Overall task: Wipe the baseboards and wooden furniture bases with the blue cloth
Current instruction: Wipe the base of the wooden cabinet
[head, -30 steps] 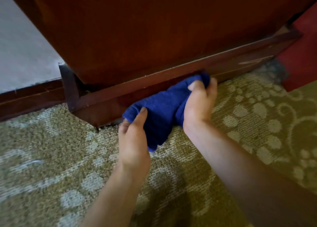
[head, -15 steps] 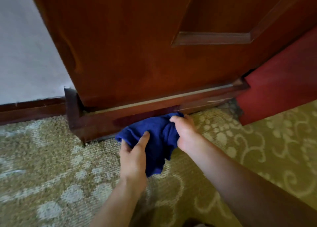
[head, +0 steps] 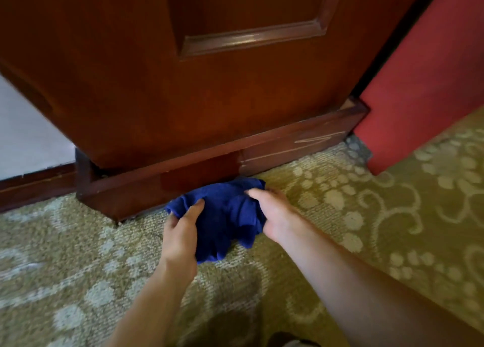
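Both hands held the bunched blue cloth [head: 225, 213] on the carpet [head: 392, 215], against the cabinet's wooden base [head: 157, 187]: left hand [head: 180, 239] gripping its near edge, right hand [head: 272, 215] clutching its right side.

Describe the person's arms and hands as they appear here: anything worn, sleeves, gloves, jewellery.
Both forearms are bare up to the frame's edge; no sleeve shows. The left hand and the right hand wear no gloves. No ring, watch or bracelet shows on the fingers and wrists in view, though the picture is slightly blurred. The fingertips hidden in the cloth cannot be checked.
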{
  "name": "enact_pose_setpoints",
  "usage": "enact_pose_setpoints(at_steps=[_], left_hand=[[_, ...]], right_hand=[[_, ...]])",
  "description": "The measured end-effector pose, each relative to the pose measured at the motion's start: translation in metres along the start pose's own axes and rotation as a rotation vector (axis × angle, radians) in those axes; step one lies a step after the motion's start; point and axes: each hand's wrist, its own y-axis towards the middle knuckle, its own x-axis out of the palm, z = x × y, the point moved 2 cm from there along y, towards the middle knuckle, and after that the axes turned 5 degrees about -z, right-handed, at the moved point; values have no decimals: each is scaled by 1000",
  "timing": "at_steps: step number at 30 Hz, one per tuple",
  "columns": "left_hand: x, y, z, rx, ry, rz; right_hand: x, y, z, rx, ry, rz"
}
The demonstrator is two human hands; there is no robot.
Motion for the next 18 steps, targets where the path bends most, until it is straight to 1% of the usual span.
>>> enact_pose_setpoints(at_steps=[3,5,7,8,11,13,16,18], left_hand=[[17,1,-2,85,135,61],[31,8,-6,132,180,84],[44,21,-17,121,114,112],[48,28,-24,111,61,121],[55,39,-35,130,-27,181],[57,45,-36,138,-60,194],[55,44,-31,153,-81,175],[55,37,-18,204,-97,189]], right_hand=[[-7,12,-11,-114,31,68],[-10,17,-12,-136,78,109],[-16,22,-8,-75,186,118],[-19,23,-7,-45,207,97],[-28,31,-20,-71,101,3],[-30,39,-29,-121,24,-23],[-15,40,-28,-133,-38,38],[-4,33,-32,-160,71,76]])
